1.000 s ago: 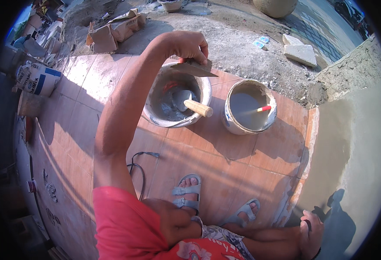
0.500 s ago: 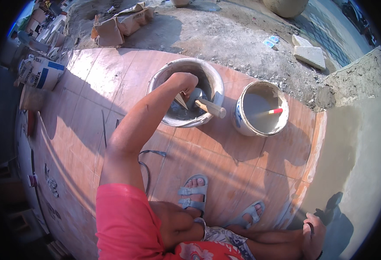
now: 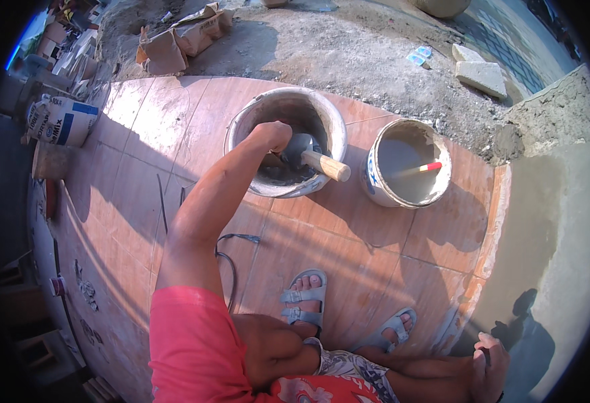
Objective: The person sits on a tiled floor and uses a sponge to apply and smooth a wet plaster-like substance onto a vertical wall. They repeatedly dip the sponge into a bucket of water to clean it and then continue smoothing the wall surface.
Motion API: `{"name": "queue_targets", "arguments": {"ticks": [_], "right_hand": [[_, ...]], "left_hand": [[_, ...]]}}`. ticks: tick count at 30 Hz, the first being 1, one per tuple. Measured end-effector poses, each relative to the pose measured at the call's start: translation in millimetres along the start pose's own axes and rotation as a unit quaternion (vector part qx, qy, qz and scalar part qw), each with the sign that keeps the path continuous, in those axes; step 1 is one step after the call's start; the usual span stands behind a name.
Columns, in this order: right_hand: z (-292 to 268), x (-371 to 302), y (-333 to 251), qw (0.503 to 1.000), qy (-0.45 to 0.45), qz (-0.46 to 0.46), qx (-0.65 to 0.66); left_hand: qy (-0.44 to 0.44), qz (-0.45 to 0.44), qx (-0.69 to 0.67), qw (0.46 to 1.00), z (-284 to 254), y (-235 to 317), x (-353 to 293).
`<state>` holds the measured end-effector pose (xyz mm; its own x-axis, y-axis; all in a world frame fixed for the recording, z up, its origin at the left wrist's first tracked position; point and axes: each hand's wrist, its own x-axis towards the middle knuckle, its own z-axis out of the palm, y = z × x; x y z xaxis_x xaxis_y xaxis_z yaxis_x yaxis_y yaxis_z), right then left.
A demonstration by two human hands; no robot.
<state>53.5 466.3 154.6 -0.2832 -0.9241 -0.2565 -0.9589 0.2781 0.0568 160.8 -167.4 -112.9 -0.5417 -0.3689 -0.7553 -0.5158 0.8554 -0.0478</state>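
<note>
My left hand [image 3: 273,136] reaches into a mortar-smeared bucket [image 3: 335,127], its fingers closed. A brownish edge shows under the fingers; what they hold is mostly hidden. Just right of that hand, a trowel [image 3: 325,165] with a grey blade and a wooden handle leans in the bucket, the handle lying across the near right rim. Wet grey mix lies at the bottom. At the lower right my right hand [image 3: 491,366] rests by my knee, fingers loosely bent and apart, with nothing visible in it but a dark band on a finger.
To the right stands a second bucket [image 3: 373,176] of grey liquid, holding a red-tipped stick [image 3: 429,167]. A cable [image 3: 231,258] lies on the tiles near my sandalled feet. Torn paper bags [image 3: 184,40], pale blocks [image 3: 481,77] and a white-blue bucket [image 3: 63,121] lie farther off. A rendered wall rises at right.
My left hand has moved slightly left and lower inside the bucket, uncovering more of the trowel's blade. The pale pointed edge seen under the hand is now mostly hidden. My right hand stays put.
</note>
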Motion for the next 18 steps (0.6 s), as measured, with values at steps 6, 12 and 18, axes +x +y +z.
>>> {"name": "queue_targets", "arguments": {"ticks": [6, 12, 18], "right_hand": [[3.3, -0.5, 2.0, 1.0, 0.001, -0.001, 0.008], [-13.4, 24.0, -7.0, 0.988, -0.02, 0.053, 0.144], [-21.3, 36.0, -7.0, 0.982, -0.039, 0.066, 0.171]], "left_hand": [[-0.036, -0.008, -0.065, 0.997, -9.2, 5.5, -15.1], [-0.048, -0.006, -0.091, 0.995, -8.8, 7.7, -21.1], [-0.099, -0.035, -0.175, 0.979, -7.8, -3.3, -13.9]]}}
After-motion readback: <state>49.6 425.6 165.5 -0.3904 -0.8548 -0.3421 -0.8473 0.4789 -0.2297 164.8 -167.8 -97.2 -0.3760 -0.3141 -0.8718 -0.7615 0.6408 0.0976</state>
